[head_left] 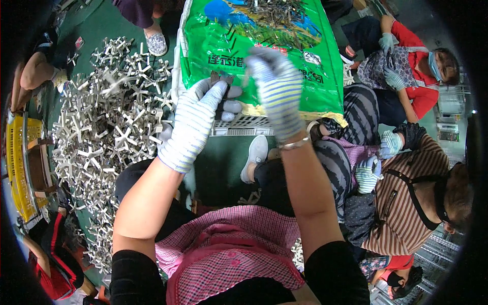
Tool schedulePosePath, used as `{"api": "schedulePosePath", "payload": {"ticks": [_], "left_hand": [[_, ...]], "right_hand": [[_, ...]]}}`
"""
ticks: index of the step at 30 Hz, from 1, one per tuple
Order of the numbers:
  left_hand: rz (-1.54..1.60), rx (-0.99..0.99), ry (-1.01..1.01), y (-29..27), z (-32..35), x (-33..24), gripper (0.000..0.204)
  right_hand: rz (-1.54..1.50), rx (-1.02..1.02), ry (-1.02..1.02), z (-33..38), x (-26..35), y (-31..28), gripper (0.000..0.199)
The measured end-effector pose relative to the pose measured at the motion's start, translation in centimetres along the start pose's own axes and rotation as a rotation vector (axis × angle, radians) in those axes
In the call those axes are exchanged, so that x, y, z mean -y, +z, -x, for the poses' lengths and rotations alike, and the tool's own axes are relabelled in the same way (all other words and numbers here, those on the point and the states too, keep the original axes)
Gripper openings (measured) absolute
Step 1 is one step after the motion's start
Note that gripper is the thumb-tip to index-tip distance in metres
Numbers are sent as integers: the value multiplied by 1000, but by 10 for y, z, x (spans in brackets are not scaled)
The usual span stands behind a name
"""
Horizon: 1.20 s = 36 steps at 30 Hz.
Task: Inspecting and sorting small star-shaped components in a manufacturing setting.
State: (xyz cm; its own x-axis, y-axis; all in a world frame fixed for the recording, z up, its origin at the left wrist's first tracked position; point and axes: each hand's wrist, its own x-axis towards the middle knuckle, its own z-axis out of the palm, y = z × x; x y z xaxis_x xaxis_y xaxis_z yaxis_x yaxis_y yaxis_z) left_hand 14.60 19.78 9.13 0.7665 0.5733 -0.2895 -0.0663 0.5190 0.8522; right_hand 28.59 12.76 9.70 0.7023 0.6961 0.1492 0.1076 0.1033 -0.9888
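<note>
My left hand [201, 109], in a white glove with blue stripes and grey fingertips, is closed on some small dark flat pieces [221, 78]. They stick up between the thumb and fingers; their exact kind does not show. To its right, my right hand [277, 91], gloved alike, is smeared by motion, so its fingers and anything in them cannot be made out. Both hands are over a green printed sack [195, 46] spread on a white plastic crate [239, 127]. A heap of thin dark pieces [274, 12] lies at the sack's far end, with several strewn nearer.
A large pile of pale branched plastic parts [117, 132] covers the floor at left. Beyond it stands a yellow crate [19, 162]. Co-workers sit close at right, one in a striped top [414, 203], another in red [422, 71]. More people's legs are at the far side.
</note>
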Motion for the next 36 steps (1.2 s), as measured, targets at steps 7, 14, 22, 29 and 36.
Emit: {"api": "schedulePosePath", "payload": {"ticks": [7, 14, 22, 29, 36], "left_hand": [[28, -18, 48, -2, -4, -9, 32], [-9, -42, 54, -1, -1, -7, 31], [25, -24, 75, -4, 0, -12, 31], [43, -17, 78, -6, 3, -16, 31], [32, -42, 97, -11, 1, -21, 29]], "right_hand": [[1053, 105, -47, -17, 7, -145, 19], [1793, 424, -306, -26, -7, -168, 14], [1826, 490, -302, -28, 4, -174, 19], [1876, 432, -165, -32, 20, -149, 18], [1399, 221, -170, -34, 20, -142, 20]]}}
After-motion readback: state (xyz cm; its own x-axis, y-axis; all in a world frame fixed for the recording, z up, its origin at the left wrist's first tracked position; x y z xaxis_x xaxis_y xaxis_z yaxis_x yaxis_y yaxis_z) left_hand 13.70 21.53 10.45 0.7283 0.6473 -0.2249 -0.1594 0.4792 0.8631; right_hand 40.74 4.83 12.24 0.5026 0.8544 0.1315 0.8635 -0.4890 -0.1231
